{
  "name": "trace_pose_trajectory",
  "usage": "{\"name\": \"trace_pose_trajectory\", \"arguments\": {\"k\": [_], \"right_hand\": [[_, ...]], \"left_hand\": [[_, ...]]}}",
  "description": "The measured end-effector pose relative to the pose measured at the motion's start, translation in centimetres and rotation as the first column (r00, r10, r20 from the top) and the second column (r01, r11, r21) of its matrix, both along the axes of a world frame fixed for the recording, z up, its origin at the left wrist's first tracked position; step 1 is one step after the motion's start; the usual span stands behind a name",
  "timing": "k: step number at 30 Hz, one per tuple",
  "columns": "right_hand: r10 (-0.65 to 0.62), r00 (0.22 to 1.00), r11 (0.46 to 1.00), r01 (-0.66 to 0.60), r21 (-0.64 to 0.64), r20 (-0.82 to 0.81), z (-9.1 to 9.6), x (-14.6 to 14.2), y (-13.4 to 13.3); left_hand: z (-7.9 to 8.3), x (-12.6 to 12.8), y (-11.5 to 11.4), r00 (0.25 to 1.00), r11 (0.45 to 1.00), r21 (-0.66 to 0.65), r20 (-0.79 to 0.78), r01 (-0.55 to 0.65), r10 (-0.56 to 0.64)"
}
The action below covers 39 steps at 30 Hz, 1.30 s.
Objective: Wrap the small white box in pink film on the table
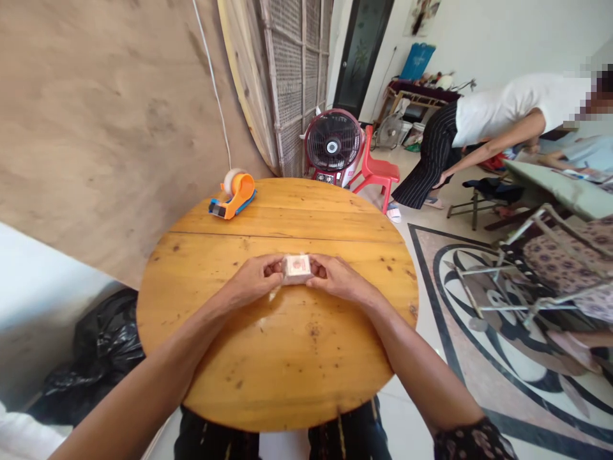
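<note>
A small white box [297, 266] with a reddish print on top and a shiny, clear-looking wrap sits at the middle of the round wooden table [287, 358]. My left hand [256, 276] pinches its left end between thumb and fingers. At the right end, my right hand [338, 276] grips it the same way. Whether the box rests on the wood or is held just above it, I cannot tell. Farther back on the left of the tabletop lies an orange and blue tape dispenser [234, 196] with a roll of tape, apart from both hands.
Behind the table stand a red-framed fan [332, 144] and a red plastic chair [376, 167]. A person [502, 112] in a white shirt bends over at the right, near a metal-framed chair [527, 287]. Black plastic bags [108, 338] lie at the left. A wooden board [119, 128] leans along the left.
</note>
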State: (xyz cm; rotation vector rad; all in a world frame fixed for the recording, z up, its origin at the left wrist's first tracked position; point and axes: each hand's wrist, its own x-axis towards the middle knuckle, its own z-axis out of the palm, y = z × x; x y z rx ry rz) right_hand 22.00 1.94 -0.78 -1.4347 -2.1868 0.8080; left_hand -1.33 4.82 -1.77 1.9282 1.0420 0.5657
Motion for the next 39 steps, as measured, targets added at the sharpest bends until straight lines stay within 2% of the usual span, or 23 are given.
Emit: {"name": "trace_pose_trajectory", "arguments": {"k": [3,9,15,19,22,24,30,39], "right_hand": [[-0.001,1.000,1.000,0.001,0.028,-0.001,-0.2,-0.3,0.1],[-0.010,0.999,0.999,0.011,0.044,-0.035,-0.8,-0.7,0.2],[-0.002,0.999,1.000,0.003,0.012,-0.044,-0.5,0.1,0.2],[-0.126,0.991,0.991,0.123,-0.054,-0.053,-0.6,1.4,0.4],[-0.091,0.995,0.991,0.085,-0.105,-0.049,-0.9,1.7,0.5],[-0.049,0.997,0.994,0.043,-0.097,-0.057,-1.0,1.5,0.5],[0.003,0.999,0.999,-0.005,-0.041,-0.051,-0.3,0.2,0.1],[0.028,0.996,1.000,-0.028,-0.002,-0.083,-0.9,-0.1,0.3]], "left_hand": [[0.5,0.3,-0.3,1.000,0.998,0.058,-0.024,-0.011,0.013],[0.1,0.6,-0.3,1.000,0.994,0.104,-0.016,-0.016,0.018],[-0.4,0.6,0.0,0.995,0.995,0.026,0.022,-0.095,0.094],[-0.6,0.2,0.1,0.975,0.980,-0.081,0.115,-0.184,0.193],[-0.4,0.1,0.1,0.977,0.970,-0.204,0.138,-0.133,0.163],[-0.3,0.2,-0.1,0.984,0.966,-0.241,0.126,-0.094,0.127],[0.2,0.6,-0.4,0.996,0.981,-0.193,0.091,0.008,0.010],[0.3,1.0,-0.5,0.998,0.991,-0.131,0.055,-0.032,0.040]]}}
